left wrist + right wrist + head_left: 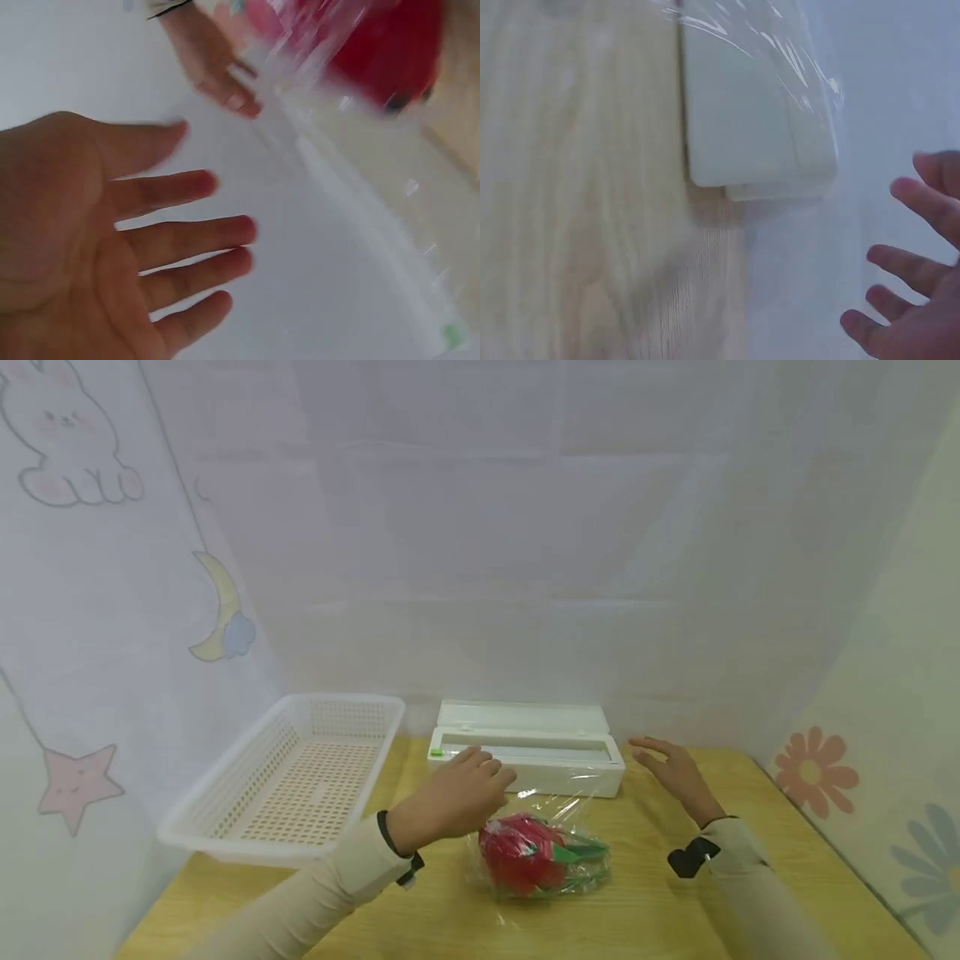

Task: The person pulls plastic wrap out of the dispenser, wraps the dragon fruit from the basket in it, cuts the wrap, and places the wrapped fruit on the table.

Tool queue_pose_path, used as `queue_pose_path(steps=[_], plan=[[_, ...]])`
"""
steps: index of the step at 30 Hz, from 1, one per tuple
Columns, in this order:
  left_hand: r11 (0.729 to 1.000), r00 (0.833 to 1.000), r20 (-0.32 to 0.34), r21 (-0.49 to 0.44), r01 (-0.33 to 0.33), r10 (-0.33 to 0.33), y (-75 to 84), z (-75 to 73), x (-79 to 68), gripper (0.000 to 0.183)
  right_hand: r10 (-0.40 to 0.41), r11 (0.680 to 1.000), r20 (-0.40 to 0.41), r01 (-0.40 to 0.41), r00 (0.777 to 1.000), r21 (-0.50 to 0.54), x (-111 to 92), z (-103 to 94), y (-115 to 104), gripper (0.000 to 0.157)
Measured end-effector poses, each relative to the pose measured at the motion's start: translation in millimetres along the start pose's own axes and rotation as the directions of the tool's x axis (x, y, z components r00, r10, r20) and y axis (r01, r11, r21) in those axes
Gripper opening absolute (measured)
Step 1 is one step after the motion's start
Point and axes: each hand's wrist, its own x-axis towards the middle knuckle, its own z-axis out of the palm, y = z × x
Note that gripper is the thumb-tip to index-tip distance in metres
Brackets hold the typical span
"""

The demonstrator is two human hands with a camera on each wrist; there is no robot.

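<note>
A red dragon fruit (521, 864) with green leafy tips lies on the table, loosely covered by clear cling film (573, 806). The film stretches back toward a white cling film dispenser box (566, 778), whose lid stands raised over a roll. My left hand (459, 795) hovers above and left of the fruit, in front of the box; the left wrist view shows its fingers (195, 236) spread with nothing in them. To the right of the box my right hand (678, 779) is held in the air, fingers (911, 270) apart and empty in the right wrist view.
A white perforated plastic basket (390, 752) stands at the left of the wooden table (637, 910). Behind the table hangs a pale cloth (480, 568), with printed cloth walls on both sides. The box's end (742, 112) rests near the table's far edge.
</note>
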Motion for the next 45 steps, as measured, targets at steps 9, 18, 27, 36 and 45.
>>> queue_pose_path(steps=[9,18,27,36,45], plan=[[0.938,0.990,-0.112,-0.343,0.040,-0.083,38.0,59.3,-29.5,0.094,-0.284,0.946,0.077,0.292,0.956,-0.137,-58,49.1,-66,0.050],[0.917,0.984,-0.051,-0.375,0.139,-0.170,48.9,86.6,-44.7,0.125,-0.258,0.856,0.256,0.343,0.932,-0.386,-98,76.9,-89,0.099],[0.905,0.986,0.007,-0.396,0.158,-0.169,54.1,91.7,-45.2,0.129,-0.216,0.862,0.305,0.328,0.927,-0.386,-96,85.8,-85,0.103],[0.853,0.970,0.026,-0.472,0.223,-0.240,54.4,94.0,-43.2,0.124,-0.161,0.901,0.355,0.284,0.921,-0.328,-82,97.1,-89,0.091],[0.837,0.960,0.012,-0.487,0.250,-0.280,60.4,96.5,-40.3,0.106,-0.225,0.827,0.314,0.351,0.922,-0.439,-80,101.0,-89,0.082]])
